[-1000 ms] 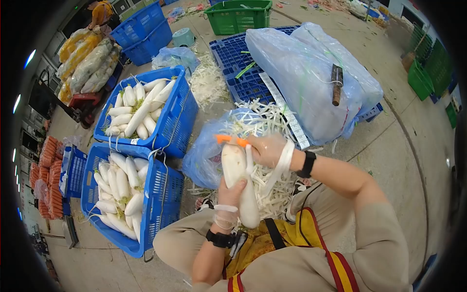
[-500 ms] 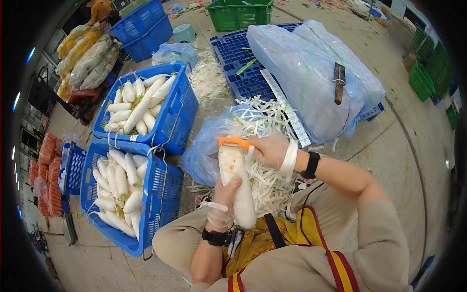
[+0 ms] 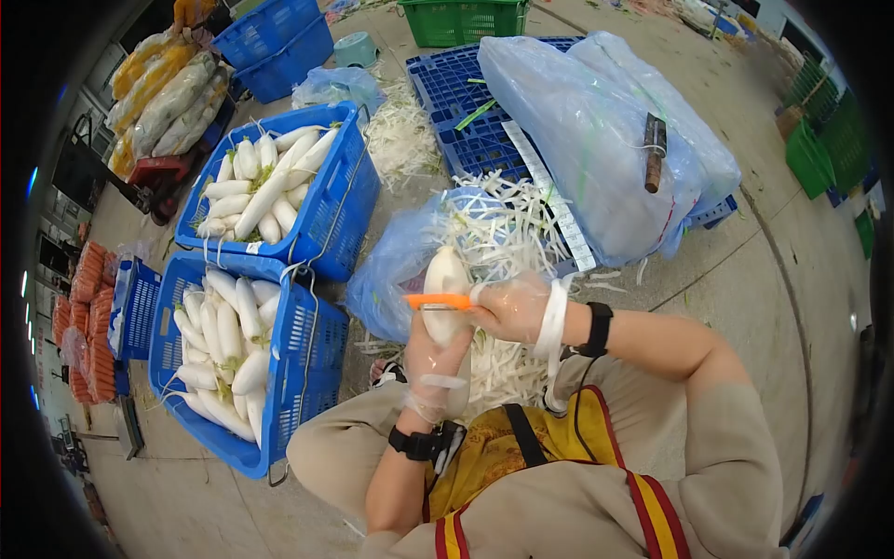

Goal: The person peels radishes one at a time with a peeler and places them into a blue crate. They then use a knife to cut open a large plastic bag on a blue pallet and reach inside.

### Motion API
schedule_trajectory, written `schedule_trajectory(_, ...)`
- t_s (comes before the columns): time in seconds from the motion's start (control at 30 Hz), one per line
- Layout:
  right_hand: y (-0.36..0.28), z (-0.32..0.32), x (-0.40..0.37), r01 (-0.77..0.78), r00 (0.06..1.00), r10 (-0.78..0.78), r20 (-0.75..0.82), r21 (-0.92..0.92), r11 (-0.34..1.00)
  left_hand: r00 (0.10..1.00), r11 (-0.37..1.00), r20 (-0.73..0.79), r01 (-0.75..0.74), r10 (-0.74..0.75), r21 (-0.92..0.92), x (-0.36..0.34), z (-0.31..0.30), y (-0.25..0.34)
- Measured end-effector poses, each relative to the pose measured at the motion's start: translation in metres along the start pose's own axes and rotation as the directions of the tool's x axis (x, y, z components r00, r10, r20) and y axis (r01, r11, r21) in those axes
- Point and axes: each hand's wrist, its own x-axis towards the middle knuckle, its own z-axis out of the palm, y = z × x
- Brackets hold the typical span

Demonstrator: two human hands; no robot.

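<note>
A white radish stands nearly upright in front of me, its lower part wrapped by my gloved left hand. In my gloved right hand is an orange peeler, lying across the middle of the radish. Long white peelings are heaped behind and below the hands, partly on a blue plastic bag. At the left, two blue crates hold several whole radishes.
Large blue plastic bags lie on a blue pallet, with a dark-bladed tool on top. Behind are a green crate, stacked blue crates and filled sacks. Part of another person shows at the top left.
The peeler in my right hand has moved down from the radish's top end to its middle. The radish has turned more upright, with its upper end now pointed. The view has shifted slightly.
</note>
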Motion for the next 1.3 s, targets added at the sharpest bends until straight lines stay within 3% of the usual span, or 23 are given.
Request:
schedule_trajectory(0.1,0.019,0.003,0.019,-0.162,0.987,0.159,-0.037,-0.087,0.983,0.999,0.999,0.042,0.004,-0.002,-0.043,0.001,-0.001,0.007)
schedule_trajectory(0.2,-0.002,-0.005,0.007,-0.071,0.997,0.070,-0.024,-0.055,0.996,0.997,0.990,0.055,-0.045,0.053,-0.134,0.003,-0.003,0.011)
schedule_trajectory(0.23,-0.009,-0.005,0.003,0.009,1.000,-0.009,0.005,-0.040,0.999,0.998,0.986,0.021,-0.063,0.060,0.157,0.002,-0.003,0.025)
schedule_trajectory(0.27,0.002,0.000,0.007,-0.047,0.992,0.062,0.113,-0.134,0.990,0.997,0.897,-0.003,-0.064,0.072,0.437,0.000,-0.002,0.033)
schedule_trajectory(0.3,0.016,-0.003,0.014,-0.056,0.990,0.072,0.117,-0.131,0.990,0.998,0.898,0.005,-0.060,0.064,0.437,-0.002,-0.002,0.029)
schedule_trajectory(0.37,0.043,-0.015,0.031,-0.431,0.892,0.447,0.060,-0.178,0.885,0.987,0.737,-0.040,-0.090,0.156,0.670,0.000,-0.001,0.020)
schedule_trajectory(0.43,0.028,-0.014,0.021,-0.394,0.915,0.402,0.036,-0.128,0.910,0.982,0.680,-0.024,-0.111,0.186,0.725,0.006,-0.002,0.019)
schedule_trajectory(0.5,0.000,-0.017,0.009,-0.095,0.989,0.102,0.107,-0.065,0.993,0.980,0.622,-0.002,-0.123,0.197,0.774,0.006,-0.004,0.013)
schedule_trajectory(0.57,0.015,-0.010,0.013,-0.184,0.972,0.194,0.134,-0.083,0.979,0.841,0.450,0.114,-0.392,0.529,0.803,0.007,-0.012,0.007)
schedule_trajectory(0.63,0.026,-0.021,0.024,-0.365,0.903,0.377,0.207,-0.094,0.926,0.862,0.475,0.072,-0.344,0.502,0.810,0.005,-0.007,0.014)
schedule_trajectory(0.77,0.004,-0.020,0.015,-0.237,0.945,0.255,0.207,-0.108,0.966,0.880,0.486,0.083,-0.335,0.468,0.807,0.007,-0.009,0.016)
schedule_trajectory(0.8,0.024,-0.015,0.020,-0.278,0.938,0.306,0.160,-0.175,0.944,0.880,0.484,0.093,-0.342,0.466,0.806,0.004,-0.008,0.016)
schedule_trajectory(0.83,0.031,-0.021,0.022,-0.284,0.938,0.310,0.152,-0.174,0.943,0.934,0.641,0.016,-0.258,0.358,0.723,0.003,-0.008,0.018)
schedule_trajectory(0.87,0.036,-0.026,0.025,-0.354,0.935,0.354,-0.013,-0.071,0.933,0.971,0.769,-0.046,-0.157,0.235,0.620,0.004,-0.009,0.020)
schedule_trajectory(0.9,0.042,-0.030,0.027,-0.399,0.901,0.401,-0.167,0.045,0.916,0.970,0.764,-0.048,-0.159,0.240,0.625,0.006,-0.009,0.016)
schedule_trajectory(0.93,0.049,-0.027,0.028,-0.399,0.883,0.424,-0.203,0.153,0.904,0.998,0.997,-0.049,-0.036,0.039,0.070,0.007,-0.009,0.006)
schedule_trajectory(0.97,0.048,-0.023,0.024,-0.399,0.881,0.426,-0.203,0.164,0.902,0.989,0.854,0.064,0.144,-0.130,-0.500,0.006,-0.010,0.000)
schedule_trajectory(1.0,0.040,-0.024,0.020,-0.316,0.937,0.325,-0.131,0.083,0.945,0.948,0.704,0.210,0.319,-0.240,-0.634,0.003,-0.014,0.014)
schedule_trajectory(1.03,0.033,-0.023,0.016,-0.223,0.974,0.223,-0.051,0.006,0.975,0.948,0.708,0.208,0.319,-0.241,-0.630,0.001,-0.017,0.018)
schedule_trajectory(1.1,0.021,-0.004,0.009,-0.054,0.997,0.050,-0.066,-0.063,0.997,0.917,0.661,0.350,0.383,-0.189,-0.646,-0.003,-0.024,0.023)
schedule_trajectory(1.17,0.014,0.004,0.004,-0.049,0.997,0.044,0.056,0.095,0.994,0.906,0.639,0.348,0.419,-0.243,-0.645,-0.006,-0.020,0.031)
schedule_trajectory(1.23,0.017,0.001,0.008,-0.071,0.997,0.068,0.045,0.059,0.996,0.885,0.610,0.354,0.465,-0.303,-0.642,-0.009,-0.018,0.032)
schedule_trajectory(1.3,0.017,0.003,0.007,0.028,1.000,-0.028,-0.012,0.045,0.999,0.882,0.709,0.307,0.470,-0.357,-0.526,-0.006,-0.016,0.032)
